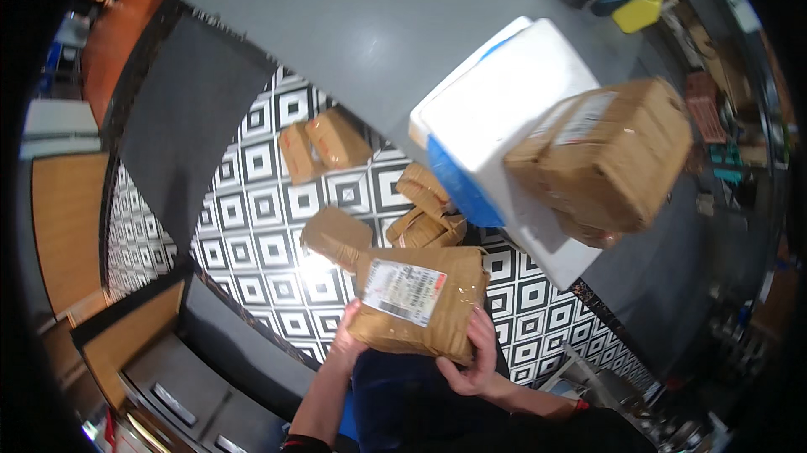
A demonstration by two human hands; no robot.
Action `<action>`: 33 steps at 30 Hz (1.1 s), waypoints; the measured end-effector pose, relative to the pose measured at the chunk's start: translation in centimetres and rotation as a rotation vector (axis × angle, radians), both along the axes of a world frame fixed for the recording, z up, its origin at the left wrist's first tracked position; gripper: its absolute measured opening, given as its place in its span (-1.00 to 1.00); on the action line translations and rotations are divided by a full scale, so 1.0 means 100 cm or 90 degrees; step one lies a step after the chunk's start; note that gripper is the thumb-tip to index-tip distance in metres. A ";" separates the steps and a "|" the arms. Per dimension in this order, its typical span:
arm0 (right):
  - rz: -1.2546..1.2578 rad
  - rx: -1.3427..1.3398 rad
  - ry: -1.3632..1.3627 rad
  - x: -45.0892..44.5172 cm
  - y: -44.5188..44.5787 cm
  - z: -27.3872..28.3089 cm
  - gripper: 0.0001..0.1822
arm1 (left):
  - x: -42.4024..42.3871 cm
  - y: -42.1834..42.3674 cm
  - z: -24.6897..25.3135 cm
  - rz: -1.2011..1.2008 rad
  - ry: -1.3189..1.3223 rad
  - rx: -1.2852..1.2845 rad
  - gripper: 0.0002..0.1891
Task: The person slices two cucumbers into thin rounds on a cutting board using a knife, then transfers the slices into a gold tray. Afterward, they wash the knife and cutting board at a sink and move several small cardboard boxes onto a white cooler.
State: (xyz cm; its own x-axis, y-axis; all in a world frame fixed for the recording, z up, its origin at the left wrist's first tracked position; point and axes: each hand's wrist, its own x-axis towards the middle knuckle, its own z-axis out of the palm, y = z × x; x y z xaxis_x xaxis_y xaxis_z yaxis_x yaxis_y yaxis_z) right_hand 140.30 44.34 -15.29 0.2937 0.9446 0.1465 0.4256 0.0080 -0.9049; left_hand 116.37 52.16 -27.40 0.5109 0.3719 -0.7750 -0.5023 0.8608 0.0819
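Note:
Between my two hands is a brown cardboard parcel [429, 333], held in front of my body. A white shipping label with print and a barcode [406, 292] is stuck on its upper face, and clear tape shines at its right side. My left hand [350, 330] grips the parcel's left edge. At the lower right corner, my right hand [473, 352] clasps it with thumb and fingers apart. Just beyond the parcel, a plain cardboard box [337, 232] and crumpled cardboard packages [425, 226] lie on the patterned tile floor [271, 251].
Two small cartons [325, 141] lie farther off on the tiles. On the right, a large taped carton [605, 157] rests on a white foam box [504, 94] with blue wrapping [460, 185]. Drawers [183, 377] stand at lower left; cluttered shelves [725, 87] line the right.

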 end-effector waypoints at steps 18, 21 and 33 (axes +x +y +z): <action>-0.402 0.031 -0.003 0.250 -0.095 0.147 -0.49 | 0.313 -0.035 0.163 -0.475 -0.064 0.012 -0.38; -0.339 0.036 -0.024 0.300 -0.069 0.158 -0.53 | 0.355 -0.025 0.184 -0.418 -0.149 0.100 -0.28; -0.303 -0.059 -0.016 0.422 0.045 0.075 -0.62 | 0.392 0.019 0.147 -0.584 -0.065 0.141 -0.28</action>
